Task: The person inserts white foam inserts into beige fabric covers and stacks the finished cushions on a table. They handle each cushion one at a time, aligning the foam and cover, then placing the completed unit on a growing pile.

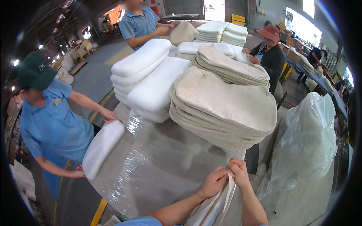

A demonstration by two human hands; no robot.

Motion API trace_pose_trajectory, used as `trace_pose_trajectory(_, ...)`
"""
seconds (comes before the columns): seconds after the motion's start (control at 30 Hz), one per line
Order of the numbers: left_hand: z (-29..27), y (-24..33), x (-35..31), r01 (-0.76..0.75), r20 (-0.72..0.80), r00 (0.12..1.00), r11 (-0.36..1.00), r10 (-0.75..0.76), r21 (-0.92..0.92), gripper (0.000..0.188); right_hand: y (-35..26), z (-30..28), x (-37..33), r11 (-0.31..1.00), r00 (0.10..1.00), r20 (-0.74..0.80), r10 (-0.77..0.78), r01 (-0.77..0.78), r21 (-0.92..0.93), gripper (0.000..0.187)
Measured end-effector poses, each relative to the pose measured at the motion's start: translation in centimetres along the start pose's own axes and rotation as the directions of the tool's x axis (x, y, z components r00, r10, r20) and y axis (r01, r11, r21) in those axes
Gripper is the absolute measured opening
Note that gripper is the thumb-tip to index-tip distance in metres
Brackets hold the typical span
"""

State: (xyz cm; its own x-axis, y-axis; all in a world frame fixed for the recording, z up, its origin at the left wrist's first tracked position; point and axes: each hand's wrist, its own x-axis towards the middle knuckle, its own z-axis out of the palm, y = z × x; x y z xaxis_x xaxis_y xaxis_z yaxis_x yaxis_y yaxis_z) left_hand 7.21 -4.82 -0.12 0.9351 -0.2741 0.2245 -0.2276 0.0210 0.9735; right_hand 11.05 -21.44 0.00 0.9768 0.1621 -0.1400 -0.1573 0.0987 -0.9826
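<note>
While pinching the far end of a beige fabric cover (227, 196) with the left hand (214, 183) and right hand (238, 170), pressing the two close together and closing both tightly on the cloth. Holding this cover close to the body, at the near side of the table (173, 165), and showing whitish material (218, 211) inside its parted opening, along a narrow brown strip (212, 207). Facing, to the right, a bulging translucent plastic bag (309, 139) containing something pale, too veiled to identify. Pointing the gripped end away from the body and slightly rightward, running the long axis back down to the lower edge of the view. Facing, across the table, stacked beige pieces (226, 101) and, left of these, stacked white pads (158, 83).
</note>
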Motion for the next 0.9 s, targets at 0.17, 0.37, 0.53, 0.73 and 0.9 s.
trace_pose_trajectory(0.17,-1.1,-0.7,0.2,-0.048,-0.098,0.994,0.997,0.054,0.056,0.026,1.3,1.9,1.5,0.999,0.997,-0.057,-0.043,0.044,0.024,0.025)
trace_pose_trajectory(0.37,-2.4,-1.0,-1.4,0.03,-0.195,0.981,0.983,0.006,0.181,0.02,1.7,4.9,0.9,0.994,0.997,-0.063,-0.048,0.054,0.097,0.025)
trace_pose_trajectory(0.53,-1.5,-0.1,-3.0,-0.186,-0.268,0.931,0.955,0.247,0.233,0.019,2.1,6.4,-2.7,0.983,0.968,-0.232,-0.094,0.128,0.133,0.033)
trace_pose_trajectory(0.73,-3.1,-0.6,-3.5,-0.092,-0.17,0.979,0.989,0.111,0.113,0.018,1.2,8.6,-11.2,0.964,0.974,-0.07,-0.215,0.2,-0.175,0.093)
trace_pose_trajectory(0.9,-3.0,0.1,-3.0,0.0,0.015,1.0,1.0,0.0,0.012,0.035,-0.6,7.6,-12.3,0.863,0.954,-0.176,-0.244,0.131,-0.488,0.08)
